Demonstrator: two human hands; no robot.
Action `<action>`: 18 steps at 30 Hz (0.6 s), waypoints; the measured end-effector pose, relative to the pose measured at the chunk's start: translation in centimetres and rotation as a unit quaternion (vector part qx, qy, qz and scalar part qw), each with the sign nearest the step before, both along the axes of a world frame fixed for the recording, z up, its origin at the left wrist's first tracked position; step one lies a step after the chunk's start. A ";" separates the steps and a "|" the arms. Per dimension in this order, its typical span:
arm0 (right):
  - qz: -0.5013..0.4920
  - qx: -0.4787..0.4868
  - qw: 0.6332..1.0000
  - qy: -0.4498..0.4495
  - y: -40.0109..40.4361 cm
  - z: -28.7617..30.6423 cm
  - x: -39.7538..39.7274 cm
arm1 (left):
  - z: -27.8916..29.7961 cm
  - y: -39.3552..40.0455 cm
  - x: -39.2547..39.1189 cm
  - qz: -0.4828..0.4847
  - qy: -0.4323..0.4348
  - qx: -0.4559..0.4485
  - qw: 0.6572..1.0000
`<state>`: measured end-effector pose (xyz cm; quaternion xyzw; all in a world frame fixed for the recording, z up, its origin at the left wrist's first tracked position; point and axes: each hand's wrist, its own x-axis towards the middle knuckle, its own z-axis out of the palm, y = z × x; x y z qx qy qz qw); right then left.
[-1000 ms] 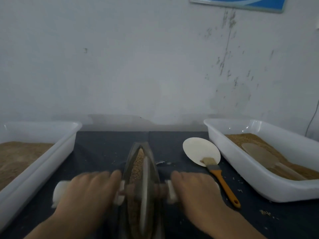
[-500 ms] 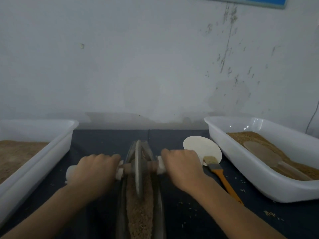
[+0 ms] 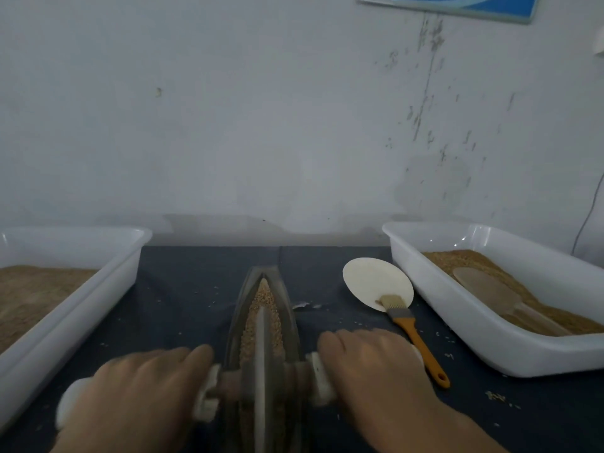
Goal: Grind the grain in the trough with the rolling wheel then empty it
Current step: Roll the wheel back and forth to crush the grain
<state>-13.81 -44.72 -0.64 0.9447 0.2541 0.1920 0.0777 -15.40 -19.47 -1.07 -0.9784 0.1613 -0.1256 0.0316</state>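
grinding is the step in hand: the left hand (image 3: pixel 137 392) and right hand (image 3: pixel 376 374) each grasp a white-wrapped end of the axle, and the rolling wheel (image 3: pixel 261 364) stands upright in the near part of the trough (image 3: pixel 287 308), which lies on the dark cloth between 2 white trays. the grain (image 3: pixel 263 294) at the far tip looks coarse, so the next move likely calls for an even push forward from both hands, keeping the wheel centred.

The light is dim, flat and bluish-grey, with only soft shadows along the wall (image 3: pixel 294 125) above the tabletop (image 3: pixel 183 289). Both hands (image 3: pixel 137 397) are smeared by motion blur. Wide-angle distortion bows the white bins (image 3: pixel 483 338) outward at the edges.
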 end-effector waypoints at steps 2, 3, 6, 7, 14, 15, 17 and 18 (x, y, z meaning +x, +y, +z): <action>-0.002 -0.013 0.999 0.040 0.2 0.7 -0.9 | 0.8 0.1 -1.0 0.001 0.036 -0.006 0.999; 0.000 -0.016 0.997 0.069 0.3 0.6 -0.7 | 1.3 -0.1 -1.1 0.009 0.061 -0.004 0.998; -0.019 -0.001 0.998 0.056 0.6 0.0 1.5 | 1.4 -0.5 0.9 0.029 0.090 0.012 0.995; -0.029 0.009 0.998 0.051 0.7 -0.2 2.3 | 1.1 -0.5 2.0 0.033 0.076 0.024 0.996; -0.063 0.018 0.998 -0.023 1.8 -0.8 9.2 | -1.2 0.1 9.9 0.068 -0.082 0.027 0.994; -0.066 0.012 0.997 -0.034 1.8 -0.7 10.1 | -1.2 0.2 10.8 0.071 -0.090 0.027 0.993; -0.070 0.011 0.996 -0.051 2.0 -0.6 11.5 | -1.1 0.3 12.1 0.073 -0.095 0.018 0.993; -0.069 0.007 0.996 -0.059 2.1 -0.5 11.9 | -1.2 0.3 12.4 0.073 -0.090 0.011 0.993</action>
